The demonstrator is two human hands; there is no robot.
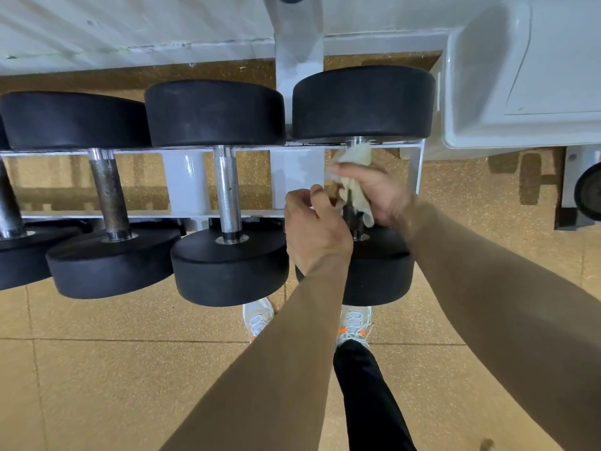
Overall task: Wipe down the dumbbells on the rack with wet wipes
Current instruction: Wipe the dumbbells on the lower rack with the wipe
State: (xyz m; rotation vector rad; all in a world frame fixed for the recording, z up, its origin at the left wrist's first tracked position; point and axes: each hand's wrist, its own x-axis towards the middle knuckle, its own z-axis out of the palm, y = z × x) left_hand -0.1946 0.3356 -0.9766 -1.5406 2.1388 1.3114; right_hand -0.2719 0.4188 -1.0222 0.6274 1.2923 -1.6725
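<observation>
- Two pale shoes (354,323) stand on the tan floor (130,369), partly under the rack.
- The left hand (313,229) is curled beside the rightmost dumbbell (364,102); whether it grips anything I cannot tell.
- The right hand (374,193) clasps a wet wipe (356,157) wrapped around that dumbbell's handle.
- More dumbbells (214,112) lie to the left across the white rack (185,180).
</observation>
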